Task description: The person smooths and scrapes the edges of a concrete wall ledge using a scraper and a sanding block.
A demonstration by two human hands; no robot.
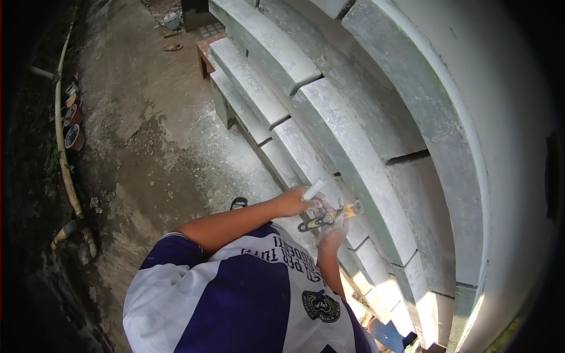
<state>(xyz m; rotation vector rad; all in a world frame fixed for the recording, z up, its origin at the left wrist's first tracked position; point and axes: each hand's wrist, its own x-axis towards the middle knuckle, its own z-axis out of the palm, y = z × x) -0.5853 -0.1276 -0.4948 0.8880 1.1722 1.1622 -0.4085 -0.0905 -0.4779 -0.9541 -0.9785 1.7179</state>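
My left hand is closed around a white stick-like piece, which points up and to the right. Close below it, my right hand grips a scraper with a black and yellow handle; its blade has an orange-yellow patch and lies near the pale blocks. Whitish powder coats the fingers of both hands. Beside the hands, long pale grey blocks are stacked in stepped rows.
Concrete ground with white dust runs along the left. Several buckets and a long pipe line its far edge. Sandals lie near the top. A blue object is at the lower right.
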